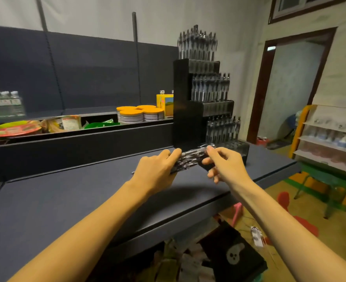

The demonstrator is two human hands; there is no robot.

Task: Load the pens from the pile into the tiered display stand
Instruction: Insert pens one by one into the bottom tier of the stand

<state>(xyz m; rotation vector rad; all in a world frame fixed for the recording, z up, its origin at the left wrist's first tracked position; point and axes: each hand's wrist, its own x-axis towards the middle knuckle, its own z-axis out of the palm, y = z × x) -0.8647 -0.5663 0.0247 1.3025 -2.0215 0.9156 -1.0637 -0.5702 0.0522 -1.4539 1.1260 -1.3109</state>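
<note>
Just right of the frame's centre, on the dark shelf, I hold a bundle of pens between both hands, right at the foot of the tiered stand. My left hand is curled around the bundle's lower left end, fingers closed on it. My right hand pinches the upper right end between thumb and forefinger, the other fingers loosely spread below. The bundle's long axis runs from lower left up to upper right, so its far tips point toward the stand's lowest step, which lies just beyond my right fingertips. That makes my right hand the nearer one for drawing a pen out and standing it upright in a slot.

How many pens are in the bundle I cannot make out; they blur into glints. My left palm hides their near ends, and I cannot tell which slots of the bottom row are free.
</note>
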